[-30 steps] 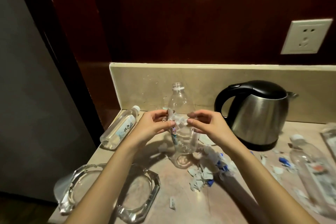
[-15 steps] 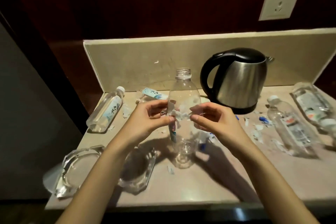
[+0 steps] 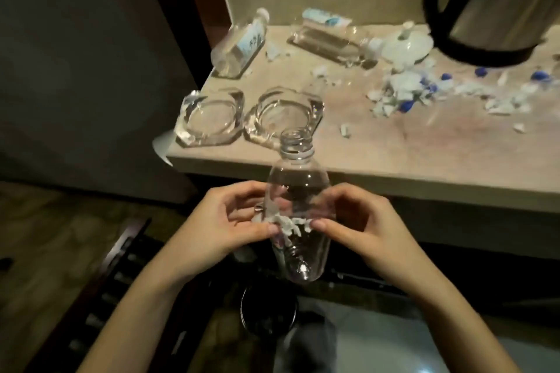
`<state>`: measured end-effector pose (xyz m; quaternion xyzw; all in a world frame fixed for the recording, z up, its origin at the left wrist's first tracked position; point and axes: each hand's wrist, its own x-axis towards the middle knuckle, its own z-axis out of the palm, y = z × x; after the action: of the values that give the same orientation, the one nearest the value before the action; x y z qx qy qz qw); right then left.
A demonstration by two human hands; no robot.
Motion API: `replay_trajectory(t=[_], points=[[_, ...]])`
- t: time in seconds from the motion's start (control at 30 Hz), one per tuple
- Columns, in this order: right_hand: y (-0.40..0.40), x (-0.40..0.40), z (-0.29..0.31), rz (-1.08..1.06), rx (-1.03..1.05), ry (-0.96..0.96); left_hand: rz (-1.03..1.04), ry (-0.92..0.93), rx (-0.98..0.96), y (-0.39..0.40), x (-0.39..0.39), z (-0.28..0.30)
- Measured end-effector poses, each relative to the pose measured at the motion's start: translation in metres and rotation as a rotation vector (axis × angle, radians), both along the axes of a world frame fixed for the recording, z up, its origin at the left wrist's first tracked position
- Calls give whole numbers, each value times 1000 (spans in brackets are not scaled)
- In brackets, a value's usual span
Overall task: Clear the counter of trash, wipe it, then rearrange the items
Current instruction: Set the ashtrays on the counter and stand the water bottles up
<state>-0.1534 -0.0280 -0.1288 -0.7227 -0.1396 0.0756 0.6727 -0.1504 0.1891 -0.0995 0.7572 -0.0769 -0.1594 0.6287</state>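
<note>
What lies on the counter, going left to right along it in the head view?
Left glass ashtray → capped bottle lying on its side → right glass ashtray → flattened clear bottle → pile of torn white and blue scraps → steel kettle.

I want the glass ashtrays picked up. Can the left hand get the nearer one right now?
Probably not yet: the left hand and right hand both hold the empty bottle. The ashtray itself lies uncovered on the counter.
</note>
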Motion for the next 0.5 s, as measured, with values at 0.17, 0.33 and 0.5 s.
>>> replay_trajectory(t=[0.17, 0.33, 0.5], points=[[31, -29, -79, 27, -143, 116, 45, 136, 83, 28, -31, -74], [58, -43, -167, -2, -369, 159, 72, 203, 196, 51, -45, -180], [88, -45, -269, -18, -605, 110, 91, 229, 265, 65, -45, -296]])
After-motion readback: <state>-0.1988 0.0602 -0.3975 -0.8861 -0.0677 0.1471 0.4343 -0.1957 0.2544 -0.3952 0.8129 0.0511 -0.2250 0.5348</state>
